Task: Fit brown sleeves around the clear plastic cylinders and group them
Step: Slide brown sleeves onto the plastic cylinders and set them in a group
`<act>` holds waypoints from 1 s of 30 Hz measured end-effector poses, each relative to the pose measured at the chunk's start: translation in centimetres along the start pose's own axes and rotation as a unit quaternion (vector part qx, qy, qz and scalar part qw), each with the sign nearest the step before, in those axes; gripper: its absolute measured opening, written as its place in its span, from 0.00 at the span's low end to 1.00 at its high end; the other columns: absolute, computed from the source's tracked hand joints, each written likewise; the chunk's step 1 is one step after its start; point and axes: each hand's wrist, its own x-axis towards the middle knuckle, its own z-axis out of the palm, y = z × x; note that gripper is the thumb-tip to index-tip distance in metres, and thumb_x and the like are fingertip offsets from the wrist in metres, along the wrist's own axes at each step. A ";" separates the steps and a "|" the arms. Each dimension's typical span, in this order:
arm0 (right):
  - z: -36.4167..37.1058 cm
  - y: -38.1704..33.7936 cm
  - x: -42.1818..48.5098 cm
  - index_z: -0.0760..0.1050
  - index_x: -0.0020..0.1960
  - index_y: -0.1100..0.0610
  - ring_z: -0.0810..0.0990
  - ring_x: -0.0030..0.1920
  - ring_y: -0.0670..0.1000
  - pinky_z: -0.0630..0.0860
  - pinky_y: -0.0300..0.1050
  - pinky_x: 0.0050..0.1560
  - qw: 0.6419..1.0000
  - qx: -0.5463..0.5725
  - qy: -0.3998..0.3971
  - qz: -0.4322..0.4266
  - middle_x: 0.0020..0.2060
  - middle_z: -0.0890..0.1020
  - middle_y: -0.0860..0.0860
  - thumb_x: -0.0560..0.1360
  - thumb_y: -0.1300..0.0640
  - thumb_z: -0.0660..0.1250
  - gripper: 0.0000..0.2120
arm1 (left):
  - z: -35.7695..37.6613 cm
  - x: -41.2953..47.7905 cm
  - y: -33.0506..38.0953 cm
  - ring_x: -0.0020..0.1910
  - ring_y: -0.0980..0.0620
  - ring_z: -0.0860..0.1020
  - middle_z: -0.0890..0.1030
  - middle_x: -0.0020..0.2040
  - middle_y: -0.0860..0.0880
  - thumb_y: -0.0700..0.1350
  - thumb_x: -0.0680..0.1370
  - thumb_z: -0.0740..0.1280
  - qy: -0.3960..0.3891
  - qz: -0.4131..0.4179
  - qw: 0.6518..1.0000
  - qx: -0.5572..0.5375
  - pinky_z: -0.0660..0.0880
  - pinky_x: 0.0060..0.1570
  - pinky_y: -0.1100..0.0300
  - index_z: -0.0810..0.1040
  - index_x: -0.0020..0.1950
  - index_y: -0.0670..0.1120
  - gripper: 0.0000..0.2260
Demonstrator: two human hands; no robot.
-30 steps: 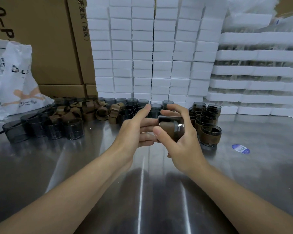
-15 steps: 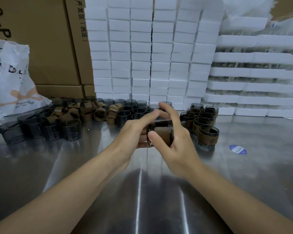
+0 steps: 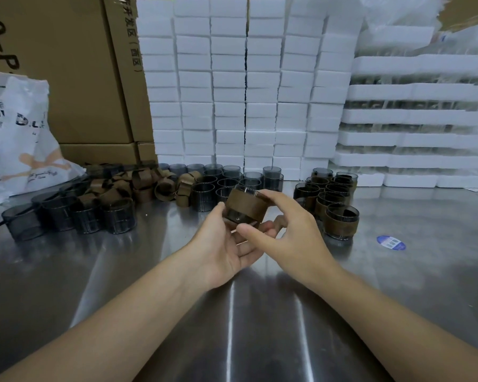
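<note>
Cylinder: the cylinder (image 3: 239,216) is held off the desk (image 3: 149,271), in front of the foam stack (image 3: 232,92); its long axis is near upright, top rim tipped a little right.
Sleeve: the sleeve (image 3: 246,205) wraps its upper part (a bare grey band shows below).
Left: the left hand (image 3: 224,244) lies palm up, thumb on the sleeve's left side, fingers under the base.
Right: the right hand (image 3: 290,232) clasps the right side, forefinger at the rim, thumb beneath.
Done: the sleeved group (image 3: 331,197) stands at the stack's right foot.
Waiting: bare cylinders (image 3: 226,180) at the stack's foot; loose sleeves (image 3: 138,186) heaped to its left.
Surface: shiny metal, streaked with reflections.
Room: boxes (image 3: 66,78) left of the stack, foam trays (image 3: 414,119) right.
</note>
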 end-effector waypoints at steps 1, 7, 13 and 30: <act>0.0 0.0 0.0 0.75 0.72 0.38 0.83 0.43 0.45 0.82 0.48 0.57 1.000 -0.020 0.000 -0.001 0.62 0.80 0.37 0.69 0.32 0.75 0.33 | -0.1 -0.1 0.0 0.46 0.44 0.89 0.88 0.58 0.38 0.69 0.85 0.54 -0.001 -0.006 1.000 -0.002 0.86 0.45 0.53 0.82 0.69 0.42 0.34; 0.2 -0.3 -0.2 0.65 0.78 0.34 0.81 0.51 0.41 0.81 0.48 0.62 0.998 -0.055 -0.007 0.033 0.59 0.79 0.35 0.67 0.29 0.75 0.43 | -0.1 -0.4 0.2 0.47 0.47 0.88 0.87 0.54 0.42 0.76 0.76 0.64 -0.036 -0.015 0.999 0.010 0.82 0.52 0.53 0.89 0.62 0.45 0.37; 0.9 -1.0 -0.7 0.74 0.67 0.36 0.86 0.47 0.40 0.83 0.45 0.51 0.997 -0.007 -0.035 0.061 0.46 0.84 0.32 0.68 0.28 0.73 0.30 | 0.4 -0.7 -0.3 0.36 0.52 0.82 0.83 0.41 0.48 0.73 0.79 0.62 -0.074 -0.059 0.992 -0.080 0.80 0.46 0.55 0.86 0.56 0.44 0.33; -0.1 -2.3 -0.4 0.72 0.56 0.44 0.84 0.43 0.45 0.83 0.55 0.44 0.994 -0.099 -0.041 0.036 0.40 0.84 0.44 0.67 0.25 0.67 0.28 | 1.5 -1.3 -1.3 0.33 0.53 0.71 0.75 0.40 0.44 0.65 0.80 0.66 -0.113 -0.049 0.964 -0.237 0.78 0.34 0.62 0.82 0.56 0.40 0.27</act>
